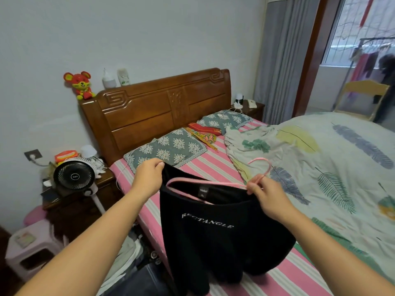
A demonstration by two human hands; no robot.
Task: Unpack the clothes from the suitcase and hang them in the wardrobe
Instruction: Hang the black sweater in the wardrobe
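Black shirt (213,227) hangs over the striped bed (213,167); left hand (147,178) grips its collar, right hand (267,197) pinches the pink hanger (259,167).

Two bare forearms, no sleeves or jewellery

1. Counted two floral pillows (171,147) (224,120) just below the wooden headboard (158,110).
2. Counted one plush toy (80,84) and two white bottles (109,79) (124,76) atop that headboard.
3. Counted one fan (74,176) left of the headboard.
4. Counted one black shirt (213,236) on one pink hanger (213,184), well in front of the headboard.
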